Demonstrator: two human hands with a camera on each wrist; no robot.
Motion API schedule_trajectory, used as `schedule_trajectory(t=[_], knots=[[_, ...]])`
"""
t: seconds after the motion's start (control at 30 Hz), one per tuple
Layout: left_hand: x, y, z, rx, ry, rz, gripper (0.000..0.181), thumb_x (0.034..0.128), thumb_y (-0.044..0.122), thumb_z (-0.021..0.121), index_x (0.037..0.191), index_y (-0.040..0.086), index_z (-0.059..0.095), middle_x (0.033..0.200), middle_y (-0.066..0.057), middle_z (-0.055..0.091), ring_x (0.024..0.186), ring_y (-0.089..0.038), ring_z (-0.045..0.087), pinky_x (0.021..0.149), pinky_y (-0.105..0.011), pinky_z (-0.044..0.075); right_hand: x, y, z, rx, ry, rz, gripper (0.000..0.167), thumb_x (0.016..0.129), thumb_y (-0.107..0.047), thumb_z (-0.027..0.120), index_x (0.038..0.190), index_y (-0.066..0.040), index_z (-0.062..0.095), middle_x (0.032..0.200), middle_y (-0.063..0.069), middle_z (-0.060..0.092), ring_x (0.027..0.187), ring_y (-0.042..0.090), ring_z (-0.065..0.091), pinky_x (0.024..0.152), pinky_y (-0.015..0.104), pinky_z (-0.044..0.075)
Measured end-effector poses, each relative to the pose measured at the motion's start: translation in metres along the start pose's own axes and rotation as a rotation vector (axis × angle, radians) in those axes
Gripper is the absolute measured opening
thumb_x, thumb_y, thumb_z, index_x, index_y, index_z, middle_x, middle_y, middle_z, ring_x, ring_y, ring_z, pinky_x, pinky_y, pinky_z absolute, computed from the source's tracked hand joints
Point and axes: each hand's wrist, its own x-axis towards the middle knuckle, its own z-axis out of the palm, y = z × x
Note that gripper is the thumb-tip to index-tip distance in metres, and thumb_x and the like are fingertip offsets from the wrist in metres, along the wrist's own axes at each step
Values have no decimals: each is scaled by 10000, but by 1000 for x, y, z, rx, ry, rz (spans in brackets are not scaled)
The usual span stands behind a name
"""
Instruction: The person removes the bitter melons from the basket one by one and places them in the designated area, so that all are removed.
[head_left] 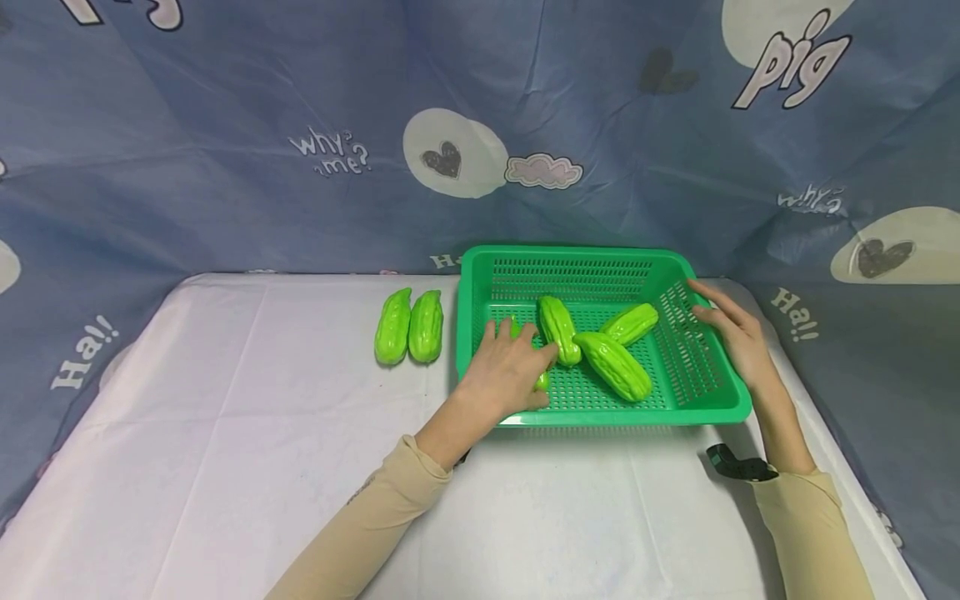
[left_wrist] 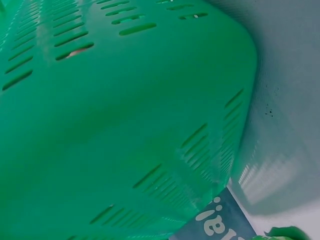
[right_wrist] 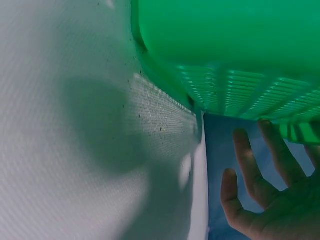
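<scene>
In the head view, my left hand [head_left: 504, 373] reaches over the near left rim of the green basket [head_left: 622, 417], its bent fingers around a green bitter melon [head_left: 542, 382] that it mostly covers. Inside the basket lie three other melons, one upright [head_left: 558, 329], one slanting [head_left: 615, 367] and one behind it [head_left: 632, 323]. My right hand [head_left: 738, 337] rests its fingertips on the basket's right rim; the right wrist view shows this hand [right_wrist: 280, 200] with fingers spread. Only the basket's outer wall [left_wrist: 115, 115] fills most of the left wrist view, with the left hand's grip hidden.
Two more melons [head_left: 393, 327] [head_left: 426, 327] lie side by side on the white-covered table [head_left: 300, 417], left of the basket. A blue printed curtain [head_left: 337, 100] hangs behind the table and along its sides.
</scene>
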Motion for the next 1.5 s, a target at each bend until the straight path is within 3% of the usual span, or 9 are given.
schedule_trajectory(t=[0.07,0.17,0.37,0.53,0.7,0.93,1.13,1.3,1.5], knots=[[0,0,0,-4,-1,-1,398,893,550,840,1172,295,716,1392,-91,672,1297,-440,624,1040,-556,515,1,1,0,10,-6,-4,533,1135,-459,482,1657,-373,416,1791,-5,312,1565,298,413,1179,462,415],[1,0,1,-17,10,-1,385,926,563,807,1211,317,729,1431,-89,661,1293,-428,630,1035,-542,515,1,1,-1,23,-9,-5,536,1135,-456,483,1660,-370,412,1798,-10,292,1616,394,327,1240,647,327],[2,1,1,-42,22,-21,485,981,490,772,1413,290,680,1480,-132,640,1240,-430,679,1072,-569,537,1,1,-2,7,-7,-5,536,1135,-464,479,1660,-379,407,1799,14,290,1609,393,337,1223,611,345],[2,1,1,-50,-14,-38,520,999,441,766,1476,276,639,1538,-155,597,1278,-462,677,1141,-629,519,1,0,-1,30,-11,-6,542,1136,-448,485,1665,-358,407,1803,15,277,1637,422,285,1261,710,274],[2,1,0,-56,-36,-49,526,1015,431,748,1500,280,611,1605,-180,531,1313,-476,662,1141,-606,528,2,1,-1,28,-6,-10,547,1141,-431,481,1671,-325,402,1805,64,265,1643,429,270,1271,717,259],[2,1,0,-68,-79,-58,594,976,425,800,1510,262,595,1624,-184,496,1225,-440,706,1083,-561,566,2,2,0,31,-9,-14,547,1142,-427,475,1674,-330,394,1807,77,255,1641,450,263,1263,729,258],[2,2,-1,-87,-103,-77,612,981,498,769,1490,183,641,1662,-178,443,1321,-465,661,1125,-557,550,0,-1,-1,34,-11,-10,545,1132,-459,487,1663,-362,410,1813,66,240,1645,482,231,1258,765,231],[2,1,-1,-104,-87,-81,472,1029,418,730,1400,129,692,1598,-219,514,1280,-443,684,1099,-543,570,1,0,-1,39,-13,-7,543,1132,-460,489,1661,-369,411,1813,54,242,1649,474,226,1259,765,226],[2,2,0,-108,-76,-83,460,1034,298,730,1465,164,644,1503,-280,585,1245,-443,690,1072,-539,583,1,1,0,32,-12,-1,547,1131,-464,487,1663,-369,404,1812,61,242,1642,480,238,1255,762,237]])
